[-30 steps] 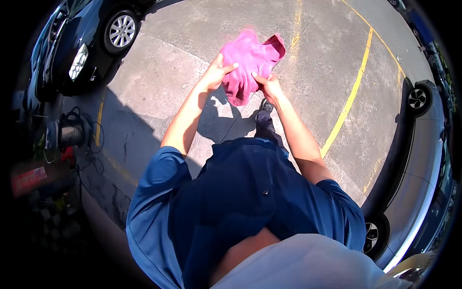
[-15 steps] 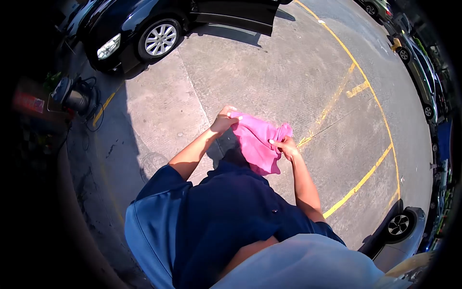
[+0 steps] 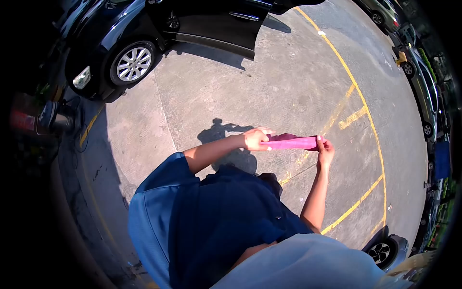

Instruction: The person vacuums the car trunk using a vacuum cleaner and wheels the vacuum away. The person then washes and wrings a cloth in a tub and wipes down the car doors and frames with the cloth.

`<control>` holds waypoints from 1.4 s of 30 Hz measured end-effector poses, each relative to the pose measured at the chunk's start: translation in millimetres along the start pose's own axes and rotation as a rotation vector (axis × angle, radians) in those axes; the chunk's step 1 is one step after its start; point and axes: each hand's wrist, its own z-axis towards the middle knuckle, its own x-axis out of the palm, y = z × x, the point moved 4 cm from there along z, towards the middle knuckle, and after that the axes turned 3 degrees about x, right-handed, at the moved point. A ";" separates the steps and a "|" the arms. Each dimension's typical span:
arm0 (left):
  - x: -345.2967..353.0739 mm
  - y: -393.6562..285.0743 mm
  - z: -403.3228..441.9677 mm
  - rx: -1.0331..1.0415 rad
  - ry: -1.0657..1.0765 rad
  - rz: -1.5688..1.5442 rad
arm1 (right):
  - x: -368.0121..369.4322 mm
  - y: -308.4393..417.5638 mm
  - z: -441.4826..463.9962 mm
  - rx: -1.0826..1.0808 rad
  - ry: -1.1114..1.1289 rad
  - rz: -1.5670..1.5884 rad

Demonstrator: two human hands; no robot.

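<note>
A left hand [image 3: 257, 139] and a right hand [image 3: 325, 151], fingers closed on opposite ends, hold a soft pink fabric cloth [image 3: 292, 144] above sunlit grey concrete ground [image 3: 207, 86]; an uneven tug could slip one end free.

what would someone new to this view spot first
The bright pink cloth, held between the left hand and right hand just right of the picture's middle, would likely catch the eye first. Next might come the glossy black car at the upper left, then the yellow lines painted on the sunlit ground towards the right.
</note>
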 end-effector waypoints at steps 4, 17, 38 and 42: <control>-26.8 29.8 125.7 -0.295 0.168 -0.952 | -3.6 55.0 117.3 -0.166 -0.101 0.140; -108.0 175.3 425.6 -0.383 -0.498 -1.281 | -5.7 57.9 559.7 -0.143 0.040 -0.205; -303.8 494.9 767.6 -0.091 -0.361 -0.179 | 303.8 135.1 937.0 0.455 0.802 0.480; -372.7 575.8 787.1 -0.282 -0.416 -0.155 | 398.6 155.7 1029.2 0.396 0.951 0.455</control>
